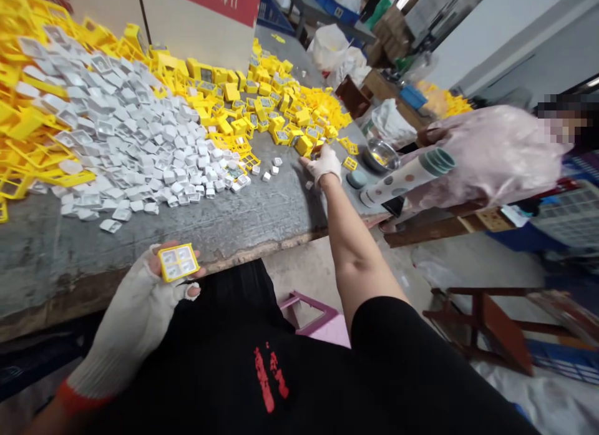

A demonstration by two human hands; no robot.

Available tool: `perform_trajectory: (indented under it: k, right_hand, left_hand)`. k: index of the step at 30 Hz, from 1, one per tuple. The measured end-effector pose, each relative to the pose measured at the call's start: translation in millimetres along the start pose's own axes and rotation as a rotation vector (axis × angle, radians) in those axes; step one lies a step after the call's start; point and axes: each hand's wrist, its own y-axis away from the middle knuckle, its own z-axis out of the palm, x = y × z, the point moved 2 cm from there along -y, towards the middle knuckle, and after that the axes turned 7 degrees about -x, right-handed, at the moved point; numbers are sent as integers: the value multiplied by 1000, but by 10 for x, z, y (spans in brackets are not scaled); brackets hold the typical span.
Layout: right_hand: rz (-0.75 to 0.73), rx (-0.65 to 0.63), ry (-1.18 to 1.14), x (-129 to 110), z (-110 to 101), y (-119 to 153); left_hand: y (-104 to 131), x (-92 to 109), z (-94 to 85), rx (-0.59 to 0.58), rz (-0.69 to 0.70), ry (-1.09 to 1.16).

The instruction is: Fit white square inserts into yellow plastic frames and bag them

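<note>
My left hand (140, 304), in a white knit glove with bare fingertips, is closed on a small yellow window-like frame (179, 262) with four pale panes. It holds the frame over the table's front edge, panes facing up. Stretched far forward, my right hand (326, 164) wears a similar white glove. Its thumb and fingers are around a yellow block (304, 146) at the near edge of a pile of yellow pieces (264, 104); the fingertips are partly hidden. A large heap of small white caps (126, 117) lies left of it.
More yellow frames (23, 129) lie at the far left of the grey table (234, 223). A cardboard box (196, 29) stands behind. A metal bowl (380, 154) and a patterned tumbler (407, 176) are at the right, near another person (496, 154). A pink stool (313, 316) is below.
</note>
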Motion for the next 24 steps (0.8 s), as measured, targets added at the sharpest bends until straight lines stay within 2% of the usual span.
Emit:
perform_trajectory:
  k: [4, 9, 15, 19, 21, 24]
  right_hand:
    - [-9, -21, 80, -232, -68, -27]
    - [-97, -47, 7, -375, -174, 75]
    - [-220, -87, -164, -388, -31, 375]
    - [-243, -79, -187, -379, -17, 398]
    - [-261, -108, -181, -463, 4, 350]
    - [-290, -162, -163, -722, 85, 257]
  left_hand:
    - [9, -43, -36, -21, 43, 31]
    - [52, -62, -64, -28, 66, 29]
    - [85, -36, -37, -12, 52, 40]
    - [37, -75, -75, -54, 67, 33]
    - [12, -96, -98, -77, 85, 33]
    - [0, -100, -97, -75, 85, 26]
